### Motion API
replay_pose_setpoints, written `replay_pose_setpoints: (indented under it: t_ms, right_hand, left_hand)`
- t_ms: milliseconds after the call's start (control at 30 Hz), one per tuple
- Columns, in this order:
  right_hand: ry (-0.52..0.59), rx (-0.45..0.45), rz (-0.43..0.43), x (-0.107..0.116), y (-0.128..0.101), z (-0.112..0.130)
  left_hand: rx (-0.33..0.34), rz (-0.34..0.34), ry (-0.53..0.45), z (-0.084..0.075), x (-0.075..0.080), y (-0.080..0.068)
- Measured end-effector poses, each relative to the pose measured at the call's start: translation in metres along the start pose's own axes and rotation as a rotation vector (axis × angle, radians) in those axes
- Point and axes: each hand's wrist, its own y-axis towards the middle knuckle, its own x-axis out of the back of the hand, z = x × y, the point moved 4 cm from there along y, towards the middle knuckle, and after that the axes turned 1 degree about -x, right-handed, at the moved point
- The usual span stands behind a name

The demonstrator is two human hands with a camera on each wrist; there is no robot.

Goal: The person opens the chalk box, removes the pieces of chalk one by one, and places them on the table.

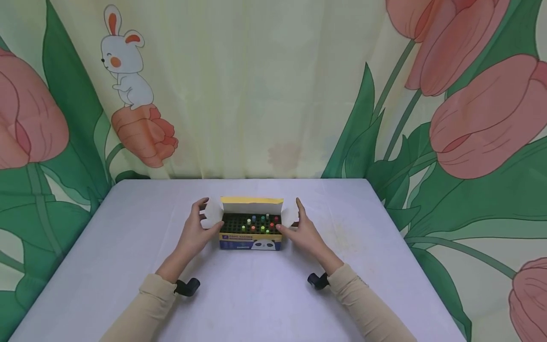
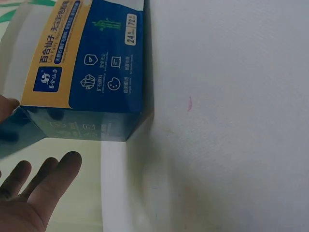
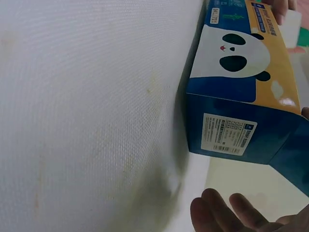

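Note:
A blue and yellow box of coloured chalk (image 1: pixel 237 245) with a panda printed on it sits on the table, its lid (image 1: pixel 252 207) raised at the back. Inside, a dark holder (image 1: pixel 232 223) full of holes carries several coloured chalk sticks (image 1: pixel 254 219), mostly toward the right. White side flaps stand out at both ends. My left hand (image 1: pixel 195 233) rests its thumb at the box's left top edge, with the other fingers spread behind the left flap (image 1: pixel 212 210). Mirroring it, my right hand (image 1: pixel 306 233) has its thumb at the right edge and its fingers extended beyond the right flap (image 1: pixel 289 212).
A white cloth covers the table (image 1: pixel 256 299). Behind it hangs a curtain (image 1: pixel 256 95) printed with tulips and a rabbit. Each wrist wears a small black camera, the left camera (image 1: pixel 188 287) and the right camera (image 1: pixel 318 281).

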Motion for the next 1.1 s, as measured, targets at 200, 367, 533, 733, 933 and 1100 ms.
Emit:
replay_pose_setpoints:
  t_ms: [200, 367, 533, 733, 933, 1100]
  right_hand:
    - [0.084, -0.062, -0.015, 0.004, 0.002, -0.009]
    - [0.11, -0.105, -0.087, 0.013, 0.003, -0.016]
    - [0.063, -0.056, -0.148, 0.021, 0.005, -0.016]
    - [-0.155, 0.097, -0.222, 0.025, 0.003, -0.004]
    - [-0.345, 0.335, -0.202, 0.019, 0.0, 0.016]
    - [-0.369, 0.451, -0.062, 0.009, 0.002, 0.027]
  left_hand:
    - [0.03, -0.058, 0.045, 0.003, 0.003, -0.003]
    - [-0.019, -0.121, 0.149, 0.003, 0.005, -0.006]
    - [-0.132, -0.17, 0.279, 0.0, 0.006, -0.009]
    - [-0.296, -0.232, 0.468, -0.009, 0.006, -0.009]
    - [-0.427, -0.144, 0.627, -0.022, 0.001, -0.009]
    - [-0.503, -0.071, 0.793, -0.031, -0.005, -0.01]
